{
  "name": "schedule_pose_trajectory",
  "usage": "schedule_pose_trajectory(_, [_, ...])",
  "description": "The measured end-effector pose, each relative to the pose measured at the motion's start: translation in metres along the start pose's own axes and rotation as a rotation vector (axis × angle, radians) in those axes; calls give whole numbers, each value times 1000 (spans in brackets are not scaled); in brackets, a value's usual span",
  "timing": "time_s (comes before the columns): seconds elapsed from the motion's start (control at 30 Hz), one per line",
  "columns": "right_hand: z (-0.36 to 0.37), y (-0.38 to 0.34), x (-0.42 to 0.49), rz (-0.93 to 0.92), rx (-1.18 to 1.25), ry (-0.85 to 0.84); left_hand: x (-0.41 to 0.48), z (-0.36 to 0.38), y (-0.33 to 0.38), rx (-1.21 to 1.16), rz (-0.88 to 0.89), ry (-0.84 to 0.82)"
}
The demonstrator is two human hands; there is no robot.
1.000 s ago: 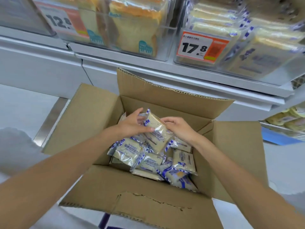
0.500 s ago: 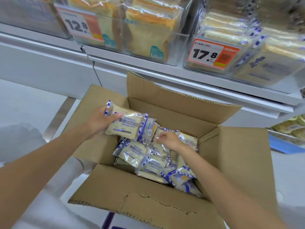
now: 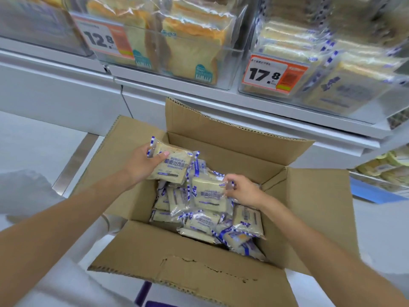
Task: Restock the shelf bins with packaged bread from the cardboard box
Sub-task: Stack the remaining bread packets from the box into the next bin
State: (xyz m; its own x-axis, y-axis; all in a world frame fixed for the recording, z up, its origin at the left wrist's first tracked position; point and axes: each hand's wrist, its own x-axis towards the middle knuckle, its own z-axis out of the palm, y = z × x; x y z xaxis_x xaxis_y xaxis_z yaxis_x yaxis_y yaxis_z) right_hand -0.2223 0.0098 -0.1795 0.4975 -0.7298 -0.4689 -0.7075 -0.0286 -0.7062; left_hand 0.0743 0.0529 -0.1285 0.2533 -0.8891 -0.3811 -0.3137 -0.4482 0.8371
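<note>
An open cardboard box (image 3: 199, 269) sits below me, holding several clear bread packs with blue-and-white edges. My left hand (image 3: 141, 165) grips one bread pack (image 3: 174, 166) by its left end, lifted above the box's back left corner. My right hand (image 3: 241, 191) pinches the top edge of a second bread pack (image 3: 208, 196) that still lies on the pile. Above stands the clear shelf bin (image 3: 332, 85) with the 17.8 price tag (image 3: 272, 74), stocked with similar blue-trimmed packs.
A second clear bin (image 3: 168, 47) on the left carries toast loaves and a 12.8 tag (image 3: 104, 38). A white shelf ledge (image 3: 243, 107) runs between bins and box. Lower right shelves hold yellow packs (image 3: 387, 167). Box flaps stand open on all sides.
My left hand lifted a pack out of the pile and holds it up at the back left. My right hand dropped into the box and took hold of another pack's edge.
</note>
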Motion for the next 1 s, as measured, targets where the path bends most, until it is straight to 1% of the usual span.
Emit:
schedule_pose_trajectory(0.03, [-24, -4, -14, -11, -18, 21, 1, 5, 5, 6, 10, -7])
schedule_pose_trajectory(0.17, [-94, -31, -62, -50, 50, 156, -13, 38, 49, 57, 74, -52])
schedule_pose_trajectory(0.23, [-113, -45, -76, -70, 90, 234, -21, 59, 74, 37, 115, -95])
schedule_pose_trajectory(0.33, [-131, -62, -91, -56, 190, 352, -41, 89, 119, 5, 171, -208])
schedule_pose_trajectory(0.4, [-142, -73, -102, -68, 209, 424, -46, 104, 141, -26, 220, -230])
schedule_pose_trajectory(0.47, [-155, -83, -114, -82, 93, 481, -50, 111, 166, -69, 268, -235])
schedule_pose_trajectory(0.57, [-184, -99, -134, -147, -399, 558, -47, 118, 209, -75, 384, -284])
schedule_pose_trajectory(0.6, [-194, -107, -140, -182, -513, 583, -48, 119, 226, -56, 430, -326])
schedule_pose_trajectory(0.63, [-205, -115, -146, -198, -546, 592, -48, 122, 243, -25, 467, -353])
schedule_pose_trajectory(0.67, [-216, -123, -152, -198, -528, 595, -46, 124, 261, 15, 513, -370])
schedule_pose_trajectory(0.73, [-242, -136, -167, -168, -507, 630, -40, 125, 293, 113, 653, -382])
schedule_pose_trajectory(0.77, [-256, -140, -175, -161, -527, 683, -34, 124, 307, 149, 728, -391])
schedule_pose_trajectory(0.83, [-284, -144, -190, -150, -530, 821, -16, 124, 329, 256, 846, -353])
schedule_pose_trajectory(0.9, [-310, -142, -196, -135, -509, 949, 6, 126, 347, 415, 941, -281])
schedule_pose_trajectory(0.93, [-319, -138, -195, -105, -536, 996, 17, 129, 353, 527, 977, -241])
schedule_pose_trajectory(1.0, [-332, -128, -186, 0, -620, 1057, 37, 140, 357, 791, 988, -203])
